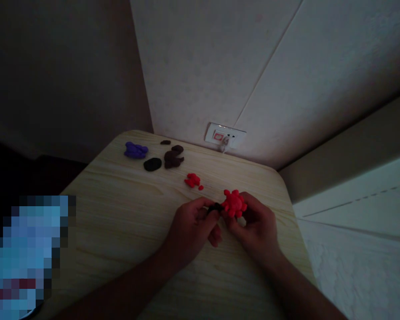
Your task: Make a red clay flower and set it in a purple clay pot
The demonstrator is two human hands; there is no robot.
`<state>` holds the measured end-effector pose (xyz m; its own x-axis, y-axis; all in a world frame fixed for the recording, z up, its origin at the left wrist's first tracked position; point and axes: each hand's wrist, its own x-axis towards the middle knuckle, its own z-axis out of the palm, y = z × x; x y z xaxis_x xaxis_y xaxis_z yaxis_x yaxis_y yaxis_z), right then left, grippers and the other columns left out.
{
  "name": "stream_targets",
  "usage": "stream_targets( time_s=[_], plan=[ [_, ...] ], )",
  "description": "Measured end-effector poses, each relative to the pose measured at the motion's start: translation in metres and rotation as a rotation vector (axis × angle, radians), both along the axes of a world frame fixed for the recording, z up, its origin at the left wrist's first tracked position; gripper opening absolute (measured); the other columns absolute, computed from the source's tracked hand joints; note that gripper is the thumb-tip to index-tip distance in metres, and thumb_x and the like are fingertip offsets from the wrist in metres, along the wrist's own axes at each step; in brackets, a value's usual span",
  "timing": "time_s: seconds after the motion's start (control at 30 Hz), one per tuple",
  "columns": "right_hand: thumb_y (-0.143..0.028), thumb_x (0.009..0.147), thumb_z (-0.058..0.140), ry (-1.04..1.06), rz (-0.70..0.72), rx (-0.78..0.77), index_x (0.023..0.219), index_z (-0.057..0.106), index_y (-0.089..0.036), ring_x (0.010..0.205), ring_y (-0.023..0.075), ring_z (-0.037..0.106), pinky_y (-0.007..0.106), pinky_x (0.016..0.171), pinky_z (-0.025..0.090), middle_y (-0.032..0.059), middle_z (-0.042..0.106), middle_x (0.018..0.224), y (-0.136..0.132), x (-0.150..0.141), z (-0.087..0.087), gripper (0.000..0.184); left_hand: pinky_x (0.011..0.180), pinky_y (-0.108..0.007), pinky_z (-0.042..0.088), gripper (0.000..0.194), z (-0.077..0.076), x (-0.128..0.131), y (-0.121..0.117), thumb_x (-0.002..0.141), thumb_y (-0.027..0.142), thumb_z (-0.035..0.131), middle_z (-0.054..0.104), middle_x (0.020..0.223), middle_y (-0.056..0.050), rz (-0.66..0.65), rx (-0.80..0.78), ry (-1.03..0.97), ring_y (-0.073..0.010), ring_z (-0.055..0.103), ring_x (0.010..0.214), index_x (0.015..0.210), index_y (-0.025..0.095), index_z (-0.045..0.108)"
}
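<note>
Over the front part of the wooden table (120, 231), my right hand (258, 222) is closed on a red clay figure (234, 203) with a round middle and several small knobs around it. My left hand (193, 224) pinches a small black piece of clay (215, 208) that meets the left side of the red figure; whether the two are joined I cannot tell. Just beyond my hands lies a lump of red clay (192, 180) with a small red bit (201, 187) beside it.
Toward the back left lie a purple clay lump (136, 150), a flat black clay piece (152, 164), dark brown clay (173, 157) and a small brown scrap (166, 142). A wall socket (225, 135) with a plug sits behind the table. A pixelated bluish patch covers the lower left.
</note>
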<state>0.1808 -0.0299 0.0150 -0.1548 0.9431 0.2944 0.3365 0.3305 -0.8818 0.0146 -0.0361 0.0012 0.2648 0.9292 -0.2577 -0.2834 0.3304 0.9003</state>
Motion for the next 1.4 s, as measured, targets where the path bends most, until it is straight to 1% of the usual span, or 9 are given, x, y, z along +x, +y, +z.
stream_targets(
  time_s=[0.13,0.27,0.33,0.47,0.7,0.97,1.17,1.3,1.4],
  plan=[
    [-0.008,0.077,0.070,0.018,-0.019,-0.004,0.084,0.067,-0.021,0.061,0.0107,0.054,0.021,0.056,0.047,-0.0035,0.059,0.071,0.0007,-0.0020,0.0018,0.015,0.045,-0.025,0.054,0.029,-0.0012,-0.0006,-0.0002,0.084,0.039,0.070,0.067,0.055,0.000,-0.005,0.008,-0.035,-0.0146,0.062,0.046,0.096,0.013,0.064],
    [-0.012,0.080,0.072,0.063,-0.030,-0.015,0.088,0.070,-0.021,0.062,0.0117,0.060,0.021,0.057,0.053,-0.0015,0.066,0.074,0.0013,-0.0046,0.0020,0.012,0.047,-0.025,0.054,0.032,-0.0011,-0.0007,0.0008,0.084,0.037,0.071,0.067,0.058,0.000,0.005,0.031,-0.031,-0.0145,0.063,0.049,0.101,0.011,0.066],
    [-0.013,0.079,0.074,0.085,-0.033,-0.027,0.089,0.071,-0.021,0.062,0.0121,0.062,0.021,0.058,0.055,-0.0008,0.069,0.075,0.0014,-0.0052,0.0020,0.013,0.048,-0.025,0.054,0.038,-0.0008,-0.0004,0.0014,0.084,0.036,0.072,0.067,0.059,0.000,0.017,0.026,-0.025,-0.0149,0.063,0.051,0.111,0.009,0.066],
    [-0.018,0.079,0.077,0.109,-0.055,-0.071,0.089,0.071,-0.021,0.065,0.0150,0.065,0.025,0.061,0.059,0.0007,0.071,0.075,0.0014,-0.0053,0.0023,0.013,0.049,-0.027,0.053,0.053,-0.0014,0.0003,0.0017,0.083,0.032,0.071,0.069,0.062,0.001,0.043,0.002,-0.010,-0.0167,0.065,0.053,0.130,0.010,0.056],
    [-0.021,0.080,0.078,0.150,-0.086,-0.090,0.086,0.070,-0.022,0.067,0.0168,0.067,0.027,0.064,0.060,0.0015,0.070,0.075,0.0020,-0.0043,0.0019,0.010,0.051,-0.026,0.052,0.029,-0.0032,0.0003,0.0006,0.084,0.031,0.071,0.071,0.066,-0.001,0.043,0.023,0.008,-0.0145,0.064,0.054,0.104,0.014,0.059],
    [-0.024,0.079,0.078,0.162,-0.116,-0.092,0.083,0.068,-0.021,0.065,0.0164,0.068,0.028,0.063,0.061,0.0020,0.072,0.075,0.0052,-0.0035,0.0031,0.011,0.050,-0.026,0.051,0.023,-0.0041,0.0009,0.0005,0.084,0.032,0.071,0.068,0.067,0.000,0.033,0.035,-0.006,-0.0143,0.063,0.054,0.096,0.015,0.060],
    [-0.025,0.081,0.078,0.167,-0.089,-0.104,0.087,0.069,-0.022,0.068,0.0173,0.069,0.029,0.064,0.062,0.0027,0.074,0.079,0.0035,-0.0040,0.0030,0.011,0.052,-0.025,0.050,0.026,-0.0061,0.0011,0.0009,0.085,0.036,0.074,0.066,0.068,0.001,0.016,0.052,0.004,-0.0134,0.063,0.056,0.095,0.017,0.059],
    [-0.029,0.082,0.079,0.161,-0.129,-0.107,0.085,0.069,-0.022,0.064,0.0171,0.066,0.029,0.060,0.059,0.0023,0.071,0.074,0.0037,-0.0032,0.0027,0.013,0.052,-0.025,0.049,0.023,-0.0060,0.0006,0.0003,0.087,0.037,0.071,0.065,0.068,0.001,-0.003,0.063,0.033,-0.0137,0.062,0.056,0.090,0.018,0.058],
    [-0.032,0.082,0.080,0.142,-0.176,-0.083,0.084,0.069,-0.021,0.062,0.0160,0.062,0.028,0.057,0.055,0.0017,0.068,0.071,0.0067,-0.0016,0.0007,0.015,0.056,-0.027,0.049,0.015,-0.0054,-0.0009,-0.0024,0.090,0.033,0.065,0.064,0.069,0.002,-0.025,0.133,0.120,-0.0148,0.062,0.059,0.091,0.020,0.059]
  ],
)
